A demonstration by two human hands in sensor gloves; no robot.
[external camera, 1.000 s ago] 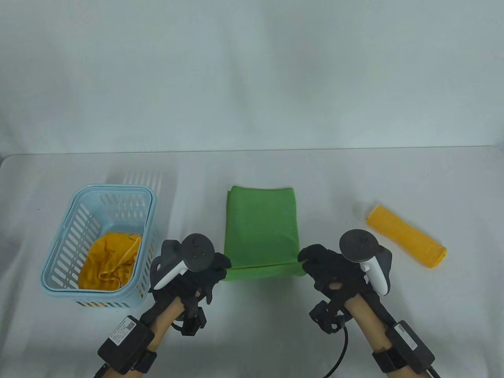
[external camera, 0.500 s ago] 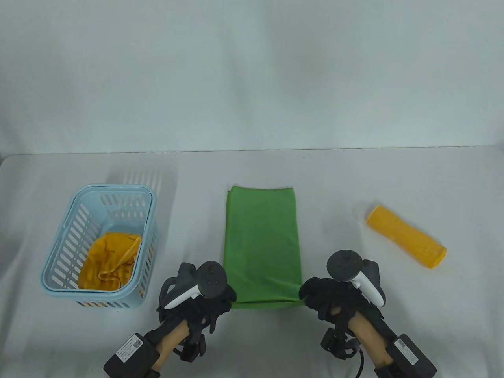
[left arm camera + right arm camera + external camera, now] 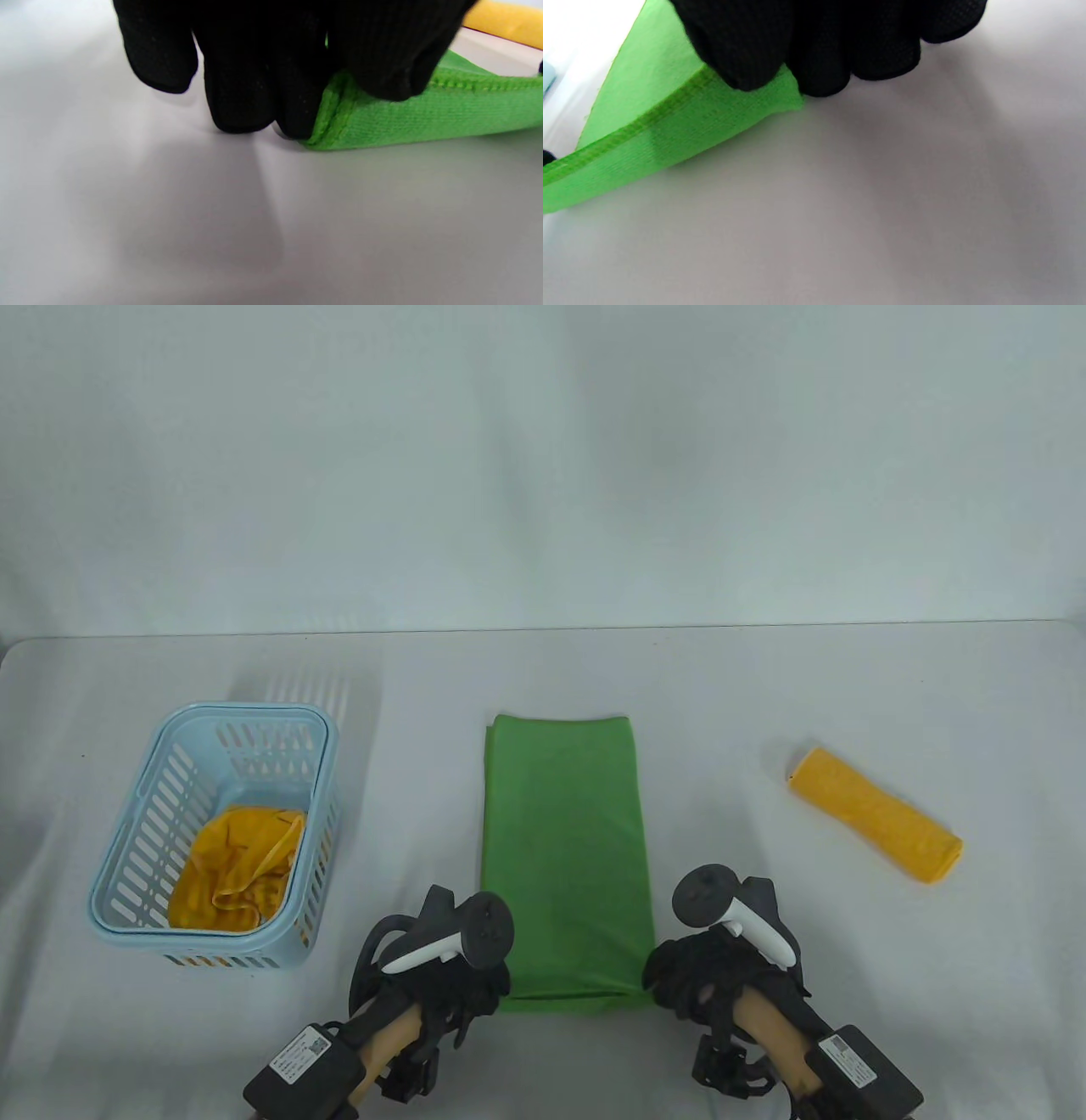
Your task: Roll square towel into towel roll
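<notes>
A green towel (image 3: 564,848) lies folded into a long strip down the middle of the table. My left hand (image 3: 475,976) pinches its near left corner, and my right hand (image 3: 670,976) pinches its near right corner. In the left wrist view the gloved fingers (image 3: 263,84) curl over the stitched corner of the green towel (image 3: 424,114), which sits slightly off the table. In the right wrist view the thumb and fingers (image 3: 814,63) clamp the other corner of the green towel (image 3: 670,123), also lifted a little.
A light blue slotted basket (image 3: 153,823) at the left holds a crumpled yellow cloth (image 3: 237,865). A rolled yellow towel (image 3: 874,814) lies at the right. The table's far edge meets a white backdrop.
Both hands moved toward the table's near edge while holding the towel's near corners. The towel's near edge came with them, so the strip now lies longer and flatter.
</notes>
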